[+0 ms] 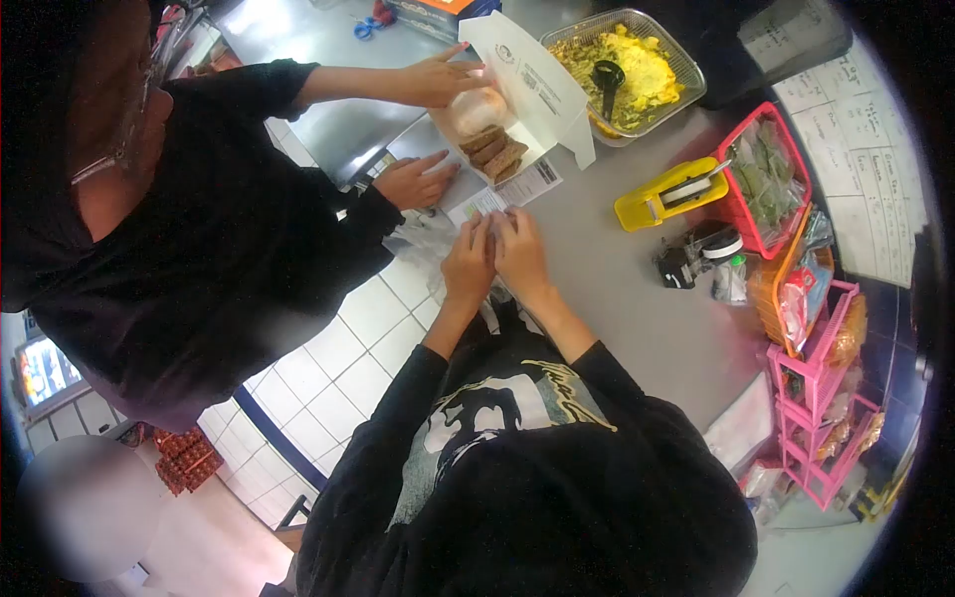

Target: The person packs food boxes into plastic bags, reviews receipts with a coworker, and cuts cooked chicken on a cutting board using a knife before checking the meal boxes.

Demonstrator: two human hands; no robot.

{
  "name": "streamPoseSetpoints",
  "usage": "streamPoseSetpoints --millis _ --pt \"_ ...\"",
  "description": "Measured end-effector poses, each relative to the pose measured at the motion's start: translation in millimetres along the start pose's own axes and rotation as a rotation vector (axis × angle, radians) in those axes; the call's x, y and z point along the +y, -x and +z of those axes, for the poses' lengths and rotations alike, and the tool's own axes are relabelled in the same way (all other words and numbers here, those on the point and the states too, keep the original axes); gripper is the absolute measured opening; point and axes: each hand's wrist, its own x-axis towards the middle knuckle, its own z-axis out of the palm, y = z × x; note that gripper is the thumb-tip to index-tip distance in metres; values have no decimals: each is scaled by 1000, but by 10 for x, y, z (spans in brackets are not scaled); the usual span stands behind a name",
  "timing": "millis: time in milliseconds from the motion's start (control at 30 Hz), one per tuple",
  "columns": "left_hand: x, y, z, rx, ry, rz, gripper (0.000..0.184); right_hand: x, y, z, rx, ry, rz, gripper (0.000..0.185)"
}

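My left hand [468,261] and my right hand [521,254] are side by side at the counter's near edge, fingers bent and closed together. Between them shows a bit of something small and dark, mostly hidden by the fingers; I cannot make out what it is. Crumpled clear plastic [422,242] lies beside and below my left hand. Just beyond my fingertips is a printed paper slip [533,182]. Behind it stands an open white cardboard box [537,95] with several brown rectangular pieces [493,152] and a pale wrapped bundle [478,109] inside.
At left, a co-worker's one hand [438,80] reaches to the box; the other hand [416,181] rests near its corner. Beyond are a foil tray [699,88] of yellow food, a yellow tape dispenser [637,207], a red basket [737,204] and pink racks [804,393].
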Motion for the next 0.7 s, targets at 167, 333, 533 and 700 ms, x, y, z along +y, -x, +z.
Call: streamPoseSetpoints --millis 167,333,533,700 --pt "-6 20 25 33 18 3 30 70 -14 34 -6 117 -127 38" --pt "-19 35 52 60 54 -9 30 61 -95 -23 -60 109 -132 37" --pt "-19 183 -194 57 119 -69 36 186 -66 -72 -78 35 -152 36" --pt "-234 690 -454 -15 134 -179 43 185 35 -61 -87 109 -208 45"
